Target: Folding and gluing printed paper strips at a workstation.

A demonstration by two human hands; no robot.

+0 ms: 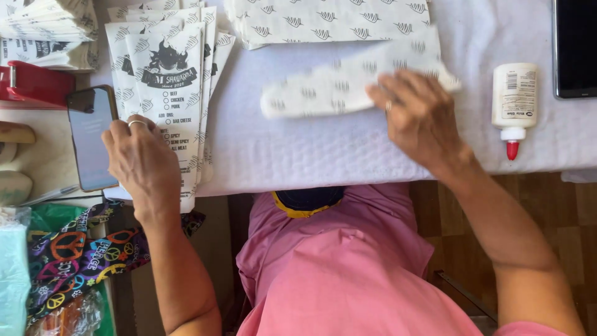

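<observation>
My right hand (418, 117) presses flat on one end of a folded white patterned paper bag (339, 84), which looks blurred on the white table cover (311, 152). My left hand (144, 163), with a ring on one finger, rests on the lower part of a fanned stack of printed paper bags (171, 74) at the left, next to a dark smartphone (91, 137). Neither hand grips anything; the fingers lie spread on the paper.
A pile of unfolded patterned sheets (329, 20) lies at the top. A white glue bottle with a red tip (513, 106) lies at the right, beside a dark tablet (575, 46). A red stapler (31, 84) and more bags (46, 31) sit far left.
</observation>
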